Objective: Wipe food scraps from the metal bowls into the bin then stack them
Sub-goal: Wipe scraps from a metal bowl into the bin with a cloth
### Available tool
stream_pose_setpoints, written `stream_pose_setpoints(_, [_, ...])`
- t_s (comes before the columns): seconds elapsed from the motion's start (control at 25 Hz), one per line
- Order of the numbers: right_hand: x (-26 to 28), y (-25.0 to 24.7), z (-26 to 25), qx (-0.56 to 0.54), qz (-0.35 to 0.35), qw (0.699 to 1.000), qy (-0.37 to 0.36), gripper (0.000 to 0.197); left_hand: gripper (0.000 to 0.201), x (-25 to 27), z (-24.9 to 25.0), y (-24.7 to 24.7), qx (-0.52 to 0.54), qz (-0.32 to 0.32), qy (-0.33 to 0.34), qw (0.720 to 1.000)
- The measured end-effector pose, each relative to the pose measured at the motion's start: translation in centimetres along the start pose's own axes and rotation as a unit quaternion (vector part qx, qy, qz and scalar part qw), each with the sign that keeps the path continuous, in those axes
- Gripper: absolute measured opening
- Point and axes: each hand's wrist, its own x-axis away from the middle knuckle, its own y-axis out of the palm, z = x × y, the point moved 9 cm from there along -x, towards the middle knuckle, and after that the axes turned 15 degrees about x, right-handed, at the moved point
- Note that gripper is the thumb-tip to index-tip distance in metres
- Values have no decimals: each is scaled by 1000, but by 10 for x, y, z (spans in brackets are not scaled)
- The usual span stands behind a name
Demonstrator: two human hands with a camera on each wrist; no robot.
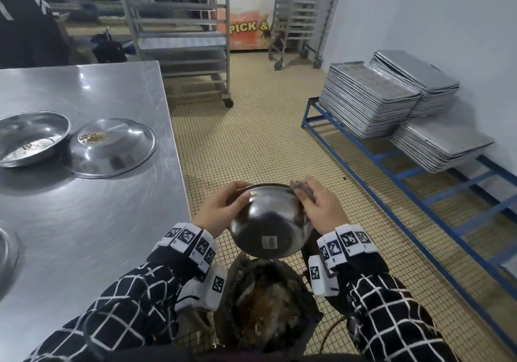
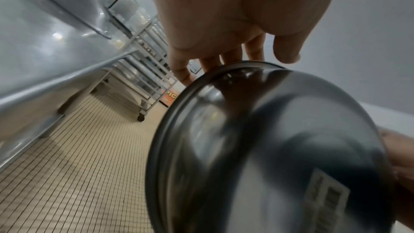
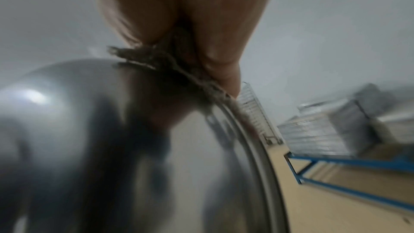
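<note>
Steel bowl: metal bowl (image 1: 270,222) held in the air over the bin (image 1: 268,308), tipped so its underside w/ a white label faces the head cam and its opening faces away from the person.
Left hand: left hand (image 1: 223,208) grips the bowl's left rim, thumb on the outer wall, fingers (image 2: 183,70) hooked over the rim edge (left wrist cam shows it plainly).
Right hand: right hand (image 1: 321,208) curled round a grey-brown rag (image 1: 300,189), pressing it at the bowl's right rim; right wrist cam is blurred, but the frayed rag (image 3: 170,63) shows pinched betw. the fingers against the metal.
Bin: dark-lined, on the tiled floor (image 1: 251,143) directly below the bowl, brown food waste inside.
Table: steel table (image 1: 84,222) to the person's left; on it a 2nd bowl (image 1: 30,138) upright w/ scraps inside, and just beside it a metal dish (image 1: 112,149) w/ crumbs on it. Whether the two touch cannot be told. Another metal rim (image 1: 7,255) cut off at the left edge.
Background: wheeled rack (image 1: 179,34) beyond the table; stacks of baking trays (image 1: 369,101) on a blue frame (image 1: 419,194) along the right wall.
Sleeves: black-and-white check, wrist bands w/ printed markers.
</note>
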Motion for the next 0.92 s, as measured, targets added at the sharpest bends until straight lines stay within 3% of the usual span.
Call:
stream_pose_setpoints(0.12, [-4,3,-25,88,-10,992,-85,4,20,0,12,4,-29,-5,-1,1000])
stream_pose_setpoints(0.28, [8,-5,-39,30,146,987,-59,30,29,0,17,-4,-2,56,-8,998])
stream_pose_setpoints(0.4, [30,17,-75,168,225,955,-97,36,32,-1,24,-4,38,84,-3,996])
stream_pose_setpoints(0.48, [34,27,-77,195,241,944,-111,44,31,-2,27,-8,73,92,-7,993])
stream_pose_setpoints(0.64, [21,18,-17,-37,217,975,23,42,27,1,23,-28,131,140,-36,981])
stream_pose_setpoints(0.72, [20,25,3,-82,176,978,78,38,27,2,24,-33,140,156,-29,977])
stream_pose_setpoints(0.8, [22,18,-1,-57,193,977,72,35,27,2,23,-37,132,170,-20,976])
stream_pose_setpoints(0.92, [18,4,-36,-50,240,970,5,37,26,0,19,-38,123,179,-23,976])
